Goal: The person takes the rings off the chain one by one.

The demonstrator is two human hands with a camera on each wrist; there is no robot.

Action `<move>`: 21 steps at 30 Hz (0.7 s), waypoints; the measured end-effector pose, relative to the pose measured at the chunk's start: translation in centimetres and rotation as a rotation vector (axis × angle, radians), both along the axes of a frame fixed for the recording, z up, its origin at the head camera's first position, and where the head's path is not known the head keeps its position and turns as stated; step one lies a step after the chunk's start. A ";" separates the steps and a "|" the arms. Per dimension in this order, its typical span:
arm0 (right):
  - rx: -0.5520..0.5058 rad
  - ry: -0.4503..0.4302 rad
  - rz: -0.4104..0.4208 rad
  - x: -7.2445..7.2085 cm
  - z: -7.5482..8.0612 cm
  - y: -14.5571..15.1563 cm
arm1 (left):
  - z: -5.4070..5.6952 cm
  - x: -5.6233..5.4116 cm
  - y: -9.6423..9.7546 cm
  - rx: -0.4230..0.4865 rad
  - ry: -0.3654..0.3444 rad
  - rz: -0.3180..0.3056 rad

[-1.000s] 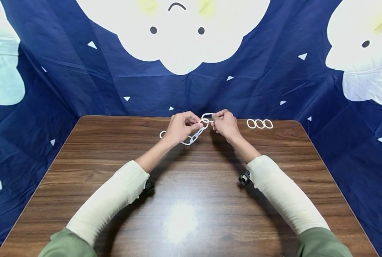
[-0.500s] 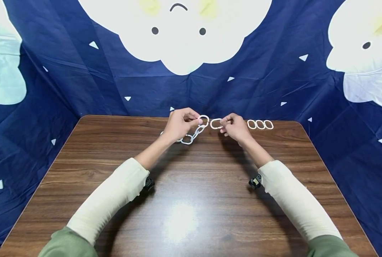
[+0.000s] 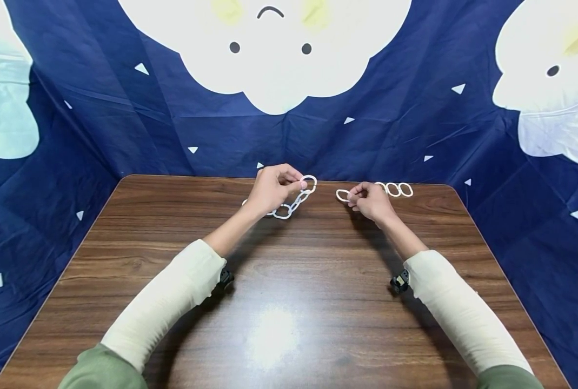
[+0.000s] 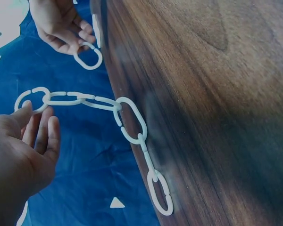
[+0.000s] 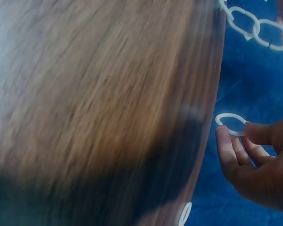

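My left hand (image 3: 275, 189) pinches the end link of a white plastic chain (image 4: 131, 121) between thumb and fingers. From that raised end the chain slopes down to the table, where its lower links lie near the far edge. Each link is an oval with a small gap in its side. To the right, my right hand (image 3: 370, 201) pinches a single loose white link (image 5: 232, 123) by one end, apart from the chain. In the left wrist view the right hand (image 4: 61, 26) shows beyond the chain with this link (image 4: 88, 56) hanging from its fingertips.
Three loose white links (image 3: 393, 189) lie in a row near the table's far right, the leftmost partly hidden by the right hand. Behind the wooden table (image 3: 289, 259) hangs a blue curtain (image 3: 318, 140) with white clouds and triangles.
My right hand has drawn the loose link away from the chain's end, moving right and slightly nearer, toward the row of links. The left hand holds the chain in nearly the same place.
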State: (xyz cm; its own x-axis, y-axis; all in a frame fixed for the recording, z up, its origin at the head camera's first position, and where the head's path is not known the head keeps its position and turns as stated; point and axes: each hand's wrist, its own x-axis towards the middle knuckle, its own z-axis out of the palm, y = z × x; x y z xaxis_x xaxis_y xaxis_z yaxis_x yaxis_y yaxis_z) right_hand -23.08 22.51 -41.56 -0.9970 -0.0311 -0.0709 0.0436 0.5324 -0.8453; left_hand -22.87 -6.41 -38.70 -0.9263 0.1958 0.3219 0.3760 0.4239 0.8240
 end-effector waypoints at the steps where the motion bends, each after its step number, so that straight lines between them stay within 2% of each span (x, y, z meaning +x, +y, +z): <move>1: 0.005 -0.002 -0.001 -0.1 -0.1 0.3 | 0.0 0.0 0.0 0.001 0.000 0.000; 6: 0.020 -0.024 -0.018 -0.4 -0.6 1.3 | -0.1 0.0 0.1 0.001 -0.001 -0.005; 10: 0.080 -0.022 -0.022 -0.6 -1.0 2.0 | -0.2 0.1 0.1 -0.002 0.004 -0.007; 15: 0.081 -0.039 0.000 -1.2 -1.7 2.7 | 0.0 0.1 0.2 0.009 0.003 -0.013; 18: 0.096 -0.039 0.026 -1.7 -2.1 3.1 | 0.0 0.2 0.1 0.015 -0.001 -0.011; 21: 0.157 -0.006 0.060 -3.1 -3.3 3.7 | 0.0 0.2 0.0 0.011 -0.004 -0.006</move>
